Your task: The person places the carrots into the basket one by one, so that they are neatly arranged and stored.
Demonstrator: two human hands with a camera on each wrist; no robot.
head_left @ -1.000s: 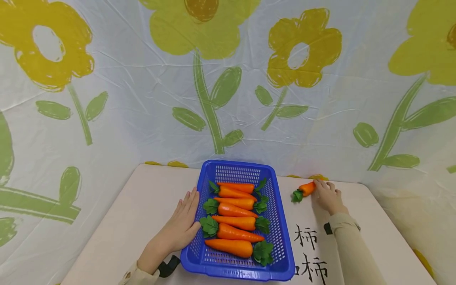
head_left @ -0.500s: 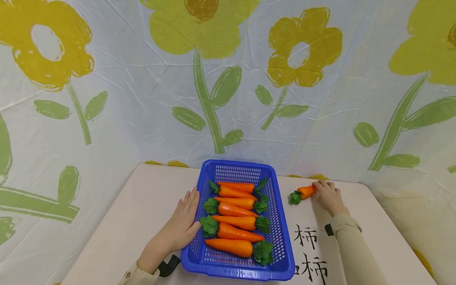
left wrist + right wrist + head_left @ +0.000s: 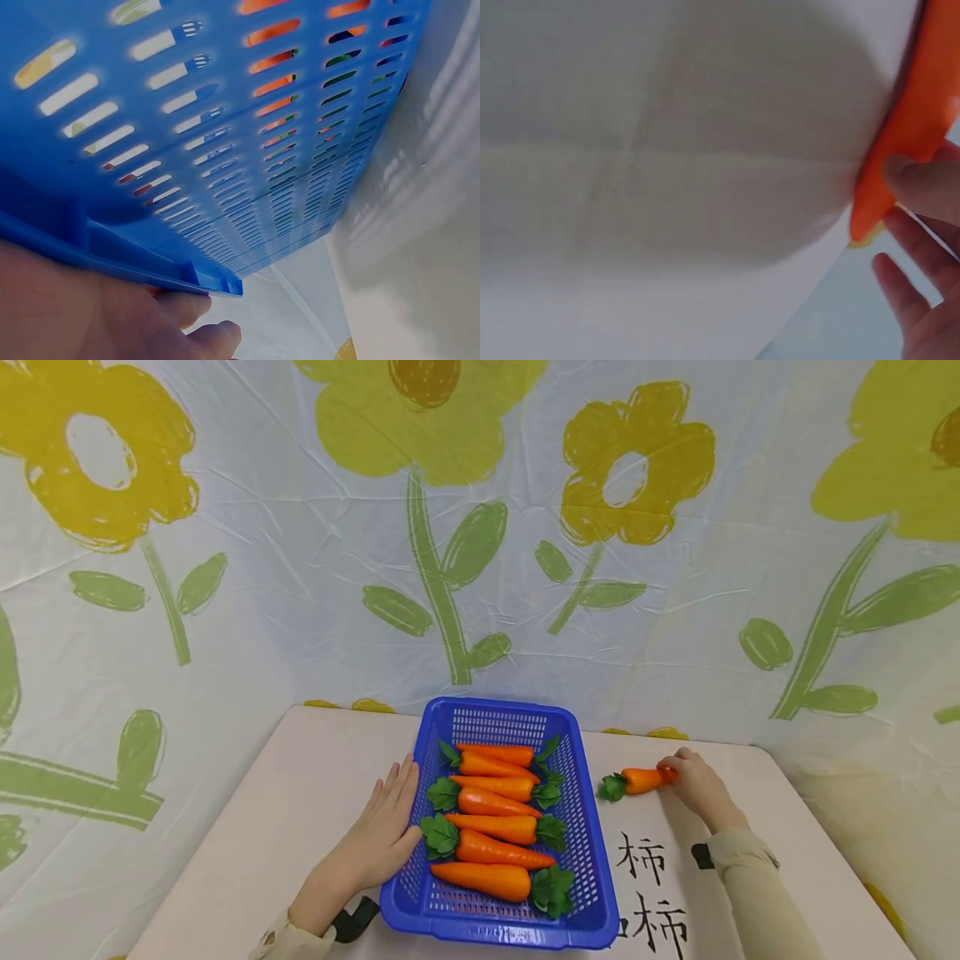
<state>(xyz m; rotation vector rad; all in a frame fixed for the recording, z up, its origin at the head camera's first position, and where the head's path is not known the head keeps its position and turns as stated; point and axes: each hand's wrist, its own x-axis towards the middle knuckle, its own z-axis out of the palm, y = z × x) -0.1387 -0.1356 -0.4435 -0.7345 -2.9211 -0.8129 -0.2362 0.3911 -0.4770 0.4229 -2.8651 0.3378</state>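
A blue plastic basket (image 3: 498, 937) stands mid-table with several orange carrots (image 3: 495, 882) lying in it crosswise, their green leaves pointing left or right. My left hand (image 3: 381, 831) rests with straight fingers along the basket's left rim; the left wrist view shows that hand (image 3: 112, 322) against the rim and the slotted wall. To the right of the basket, my right hand (image 3: 701, 787) pinches the tip of a single carrot (image 3: 641, 780), whose leaves point toward the basket. Up close in the right wrist view, the thumb presses on that carrot (image 3: 907, 127) near its narrow end.
Black brushed characters (image 3: 660, 927) mark the pale table (image 3: 330, 752) right of the basket. A white cloth (image 3: 300, 568) with yellow flowers hangs behind the table and along both sides.
My right hand has shifted slightly toward me, and the pinched carrot has turned so its leaves sit lower and closer to the basket. My left hand and the basket have stayed put.
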